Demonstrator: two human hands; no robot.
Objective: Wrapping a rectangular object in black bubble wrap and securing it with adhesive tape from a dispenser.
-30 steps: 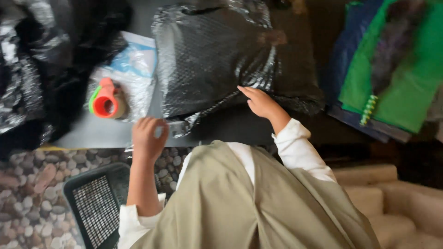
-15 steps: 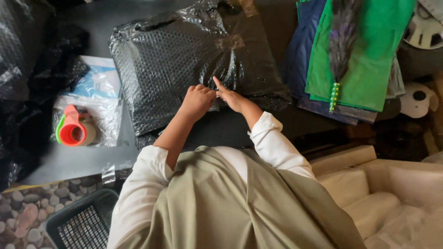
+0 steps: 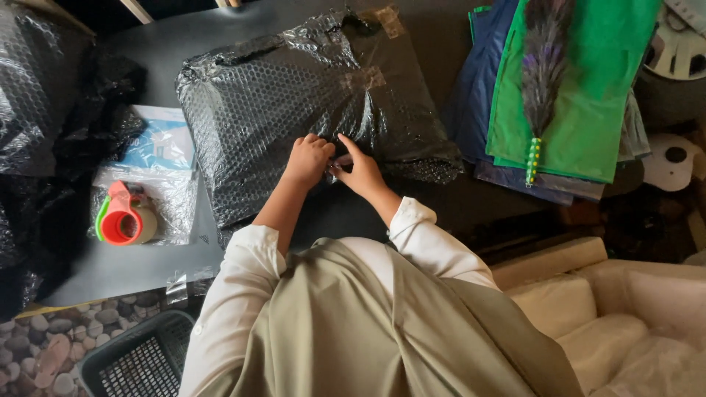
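Parcel [image 3: 309, 117], black bubble wrap, lay on the dark table [image 3: 132, 265]. Both hands had met at its near edge: left hand [image 3: 309, 160] clenched on wrap, right hand [image 3: 359, 170] pinching it, having left the tape dispenser [image 3: 125, 217] alone.

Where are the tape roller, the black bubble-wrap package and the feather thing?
tape dispenser [image 3: 123, 217]: head view, on its orange body.
black bubble-wrap package [image 3: 287, 95]: head view, on its bare top.
feather duster [image 3: 543, 51]: head view, on the dark feathers.
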